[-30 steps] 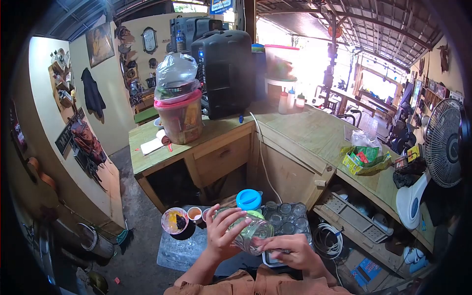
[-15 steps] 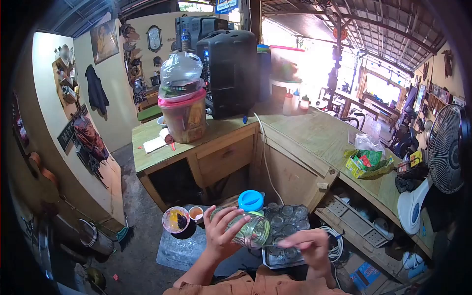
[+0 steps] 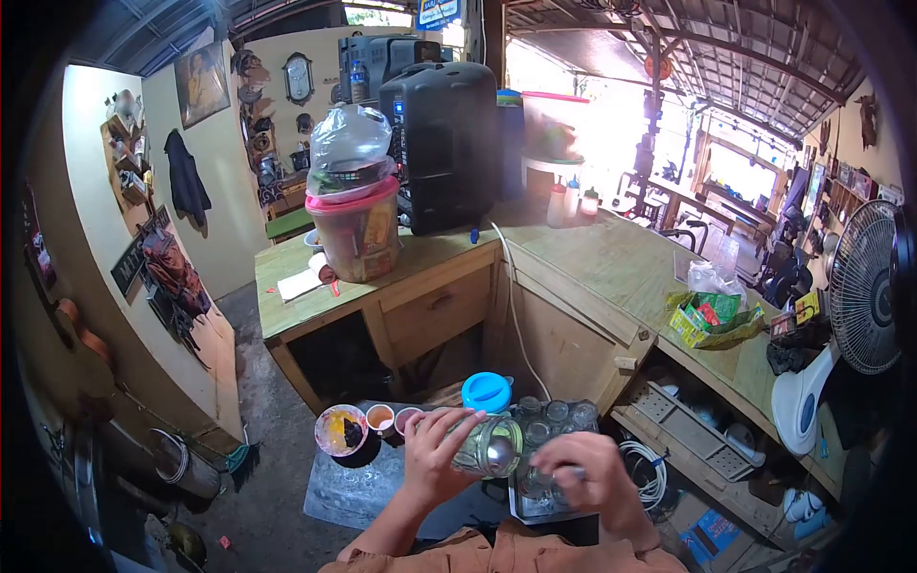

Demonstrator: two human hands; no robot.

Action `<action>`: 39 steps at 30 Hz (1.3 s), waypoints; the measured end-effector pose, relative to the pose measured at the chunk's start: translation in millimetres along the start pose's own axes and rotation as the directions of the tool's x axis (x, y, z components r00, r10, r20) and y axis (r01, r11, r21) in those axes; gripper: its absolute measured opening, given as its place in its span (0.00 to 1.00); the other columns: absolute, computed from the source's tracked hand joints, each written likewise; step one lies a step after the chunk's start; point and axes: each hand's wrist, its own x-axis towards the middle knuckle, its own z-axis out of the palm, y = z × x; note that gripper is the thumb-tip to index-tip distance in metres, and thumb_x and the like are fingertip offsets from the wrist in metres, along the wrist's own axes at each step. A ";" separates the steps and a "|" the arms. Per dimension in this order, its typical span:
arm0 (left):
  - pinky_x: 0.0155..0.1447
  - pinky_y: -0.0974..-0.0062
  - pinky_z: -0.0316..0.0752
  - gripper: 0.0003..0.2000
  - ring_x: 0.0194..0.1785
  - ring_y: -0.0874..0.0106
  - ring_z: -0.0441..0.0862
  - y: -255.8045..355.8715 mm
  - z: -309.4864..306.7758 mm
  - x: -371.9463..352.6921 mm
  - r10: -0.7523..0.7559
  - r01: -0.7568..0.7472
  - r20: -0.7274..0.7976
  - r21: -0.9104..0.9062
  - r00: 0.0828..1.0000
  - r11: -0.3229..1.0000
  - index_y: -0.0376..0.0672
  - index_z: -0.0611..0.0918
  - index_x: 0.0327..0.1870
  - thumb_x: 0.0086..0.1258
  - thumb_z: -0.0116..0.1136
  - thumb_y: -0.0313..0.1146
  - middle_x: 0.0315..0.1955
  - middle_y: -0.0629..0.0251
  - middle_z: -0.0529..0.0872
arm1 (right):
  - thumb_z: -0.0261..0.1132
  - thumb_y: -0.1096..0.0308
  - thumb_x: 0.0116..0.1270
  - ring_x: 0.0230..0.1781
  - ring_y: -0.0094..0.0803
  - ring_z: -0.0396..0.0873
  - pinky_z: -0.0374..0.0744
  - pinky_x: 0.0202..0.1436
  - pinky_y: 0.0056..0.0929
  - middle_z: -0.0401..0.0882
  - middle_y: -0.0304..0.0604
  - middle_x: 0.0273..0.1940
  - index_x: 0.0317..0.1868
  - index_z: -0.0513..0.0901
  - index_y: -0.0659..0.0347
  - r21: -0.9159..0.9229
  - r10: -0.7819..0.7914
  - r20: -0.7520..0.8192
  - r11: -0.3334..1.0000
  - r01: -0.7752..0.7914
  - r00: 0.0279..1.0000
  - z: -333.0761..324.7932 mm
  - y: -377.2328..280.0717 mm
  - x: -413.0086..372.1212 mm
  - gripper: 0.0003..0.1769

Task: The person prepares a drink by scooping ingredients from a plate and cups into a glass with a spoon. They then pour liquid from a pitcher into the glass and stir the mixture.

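My left hand (image 3: 437, 458) is wrapped round a clear glass jar (image 3: 474, 456), tipped so its mouth faces right. At the mouth shows the shiny rounded bowl of a spoon (image 3: 499, 451). Just right of the jar, my right hand (image 3: 585, 473) has its fingers curled on what looks like the spoon's handle; motion blur hides part of the grip. Below and behind this hand, several drinking glasses (image 3: 557, 412) stand close together on a metal tray (image 3: 564, 517). A container with a blue lid (image 3: 486, 392) stands just beyond the jar.
Left of my hand are a stained bowl (image 3: 341, 431) and a small cup (image 3: 380, 417). Wooden counters (image 3: 587, 258) meet in a corner ahead, carrying a black speaker (image 3: 441, 148) and a pink-lidded bucket (image 3: 353, 234). At right are a fan (image 3: 864, 286) and shelf racks (image 3: 702, 430).
The jar's mouth has turned more toward me, and the spoon bowl now shows at it. My right hand has shifted slightly left and curled its fingers more.
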 end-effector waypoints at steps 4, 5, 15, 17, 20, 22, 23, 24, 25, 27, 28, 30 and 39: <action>0.59 0.56 0.67 0.42 0.56 0.63 0.79 2.3 -3.6 0.4 -0.027 0.029 0.053 -0.048 0.998 0.998 0.49 0.79 0.61 0.35 0.80 0.39 0.54 0.66 0.82 | 0.61 0.60 0.70 0.37 0.41 0.83 0.78 0.39 0.34 0.84 0.39 0.35 0.34 0.79 0.60 0.012 -0.082 -0.231 0.996 0.087 0.970 -1.5 -2.6 -2.9 0.12; 0.59 0.56 0.67 0.42 0.56 0.63 0.79 3.1 -3.0 -0.6 -0.028 0.030 0.053 -0.050 0.998 0.998 0.49 0.79 0.61 0.35 0.80 0.39 0.54 0.66 0.82 | 0.59 0.58 0.72 0.36 0.39 0.83 0.77 0.38 0.35 0.84 0.39 0.33 0.32 0.79 0.59 -0.071 -0.081 -0.155 0.995 0.070 0.985 8.9 0.4 6.8 0.14; 0.58 0.62 0.75 0.44 0.53 0.57 0.83 4.8 -6.3 -0.8 -0.048 0.105 0.163 -0.362 0.985 0.926 0.43 0.76 0.64 0.40 0.83 0.44 0.50 0.55 0.84 | 0.57 0.49 0.73 0.27 0.31 0.76 0.73 0.37 0.34 0.84 0.31 0.27 0.28 0.83 0.51 -0.383 -0.258 -0.101 0.901 0.201 0.961 10.3 4.9 25.2 0.21; 0.59 0.65 0.76 0.45 0.53 0.61 0.84 3.8 -7.5 -0.1 -0.084 0.196 0.246 -0.474 0.966 0.858 0.40 0.75 0.65 0.40 0.83 0.43 0.50 0.54 0.84 | 0.58 0.50 0.72 0.28 0.32 0.76 0.73 0.38 0.34 0.84 0.32 0.27 0.29 0.84 0.52 -0.367 -0.272 -0.075 0.902 0.227 0.959 9.0 4.5 26.9 0.20; 0.62 0.68 0.75 0.46 0.55 0.65 0.83 -1.6 -3.8 -5.1 -0.076 0.273 0.317 -0.641 0.945 0.717 0.36 0.74 0.65 0.41 0.83 0.42 0.51 0.54 0.84 | 0.60 0.51 0.71 0.28 0.32 0.75 0.73 0.39 0.35 0.84 0.32 0.27 0.27 0.85 0.52 -0.333 -0.265 -0.087 0.916 0.222 0.960 -19.7 -16.4 26.9 0.19; 0.62 0.70 0.74 0.46 0.55 0.69 0.82 -2.5 -7.6 -7.0 -0.075 0.335 0.391 -0.659 0.917 0.674 0.33 0.73 0.65 0.41 0.83 0.41 0.53 0.56 0.84 | 0.66 0.60 0.65 0.31 0.37 0.75 0.73 0.41 0.36 0.79 0.38 0.30 0.30 0.82 0.55 -0.299 -0.313 -0.132 0.917 0.263 0.941 -37.1 -25.7 25.5 0.10; 0.63 0.70 0.73 0.46 0.56 0.69 0.81 -5.2 -6.7 -10.1 -0.066 0.428 0.475 -0.713 0.877 0.556 0.33 0.73 0.65 0.42 0.83 0.40 0.54 0.58 0.83 | 0.65 0.59 0.67 0.29 0.36 0.74 0.72 0.40 0.36 0.80 0.37 0.29 0.28 0.81 0.55 -0.300 -0.351 -0.110 0.904 0.306 0.930 -32.1 -21.9 33.1 0.12; 0.65 0.71 0.72 0.46 0.57 0.70 0.80 -8.4 -4.8 -13.2 -0.043 0.514 0.552 -0.743 0.833 0.429 0.33 0.73 0.65 0.42 0.83 0.40 0.56 0.59 0.82 | 0.65 0.59 0.67 0.29 0.36 0.74 0.72 0.40 0.36 0.80 0.37 0.29 0.28 0.81 0.55 -0.302 -0.350 -0.111 0.904 0.304 0.930 -22.3 -18.7 38.1 0.12; 0.68 0.70 0.69 0.46 0.59 0.71 0.78 -12.8 -1.2 -18.7 -0.029 0.520 0.551 -0.767 0.834 0.376 0.33 0.71 0.66 0.43 0.83 0.39 0.57 0.61 0.80 | 0.65 0.58 0.67 0.29 0.35 0.74 0.73 0.39 0.36 0.81 0.36 0.29 0.29 0.81 0.55 -0.238 -0.313 0.016 0.921 0.307 0.950 -10.8 -15.4 43.0 0.12; 0.69 0.70 0.67 0.47 0.60 0.72 0.77 -25.5 10.3 -26.2 0.017 0.564 0.582 -0.795 0.813 0.225 0.33 0.70 0.67 0.43 0.82 0.39 0.58 0.61 0.79 | 0.66 0.57 0.67 0.29 0.34 0.75 0.73 0.39 0.36 0.82 0.34 0.27 0.28 0.81 0.55 -0.171 -0.303 0.136 0.930 0.324 0.943 6.9 -8.4 45.5 0.13; 0.70 0.69 0.66 0.48 0.61 0.72 0.75 -29.5 13.7 -29.2 0.067 0.602 0.605 -0.796 0.793 0.066 0.33 0.69 0.67 0.42 0.82 0.40 0.59 0.61 0.79 | 0.66 0.57 0.67 0.29 0.34 0.75 0.73 0.39 0.36 0.82 0.34 0.27 0.28 0.81 0.55 -0.171 -0.306 0.136 0.929 0.327 0.942 -0.2 -9.6 44.7 0.13; 0.69 0.67 0.67 0.52 0.60 0.67 0.77 -32.9 15.9 -34.4 0.031 0.645 0.647 -0.763 0.762 0.051 0.32 0.69 0.66 0.39 0.82 0.50 0.59 0.56 0.77 | 0.68 0.57 0.65 0.30 0.34 0.75 0.73 0.39 0.34 0.79 0.35 0.25 0.26 0.81 0.55 -0.220 -0.375 -0.037 0.907 0.359 0.926 -27.5 -22.4 45.2 0.14; 0.63 0.57 0.73 0.54 0.57 0.55 0.79 -25.6 25.0 -40.5 0.391 0.750 0.640 -0.547 0.661 -0.371 0.28 0.61 0.69 0.45 0.79 0.50 0.58 0.45 0.75 | 0.67 0.49 0.64 0.29 0.32 0.75 0.72 0.40 0.32 0.81 0.31 0.27 0.28 0.85 0.52 -0.038 -0.438 0.022 0.898 0.438 0.899 -9.3 -4.4 57.1 0.16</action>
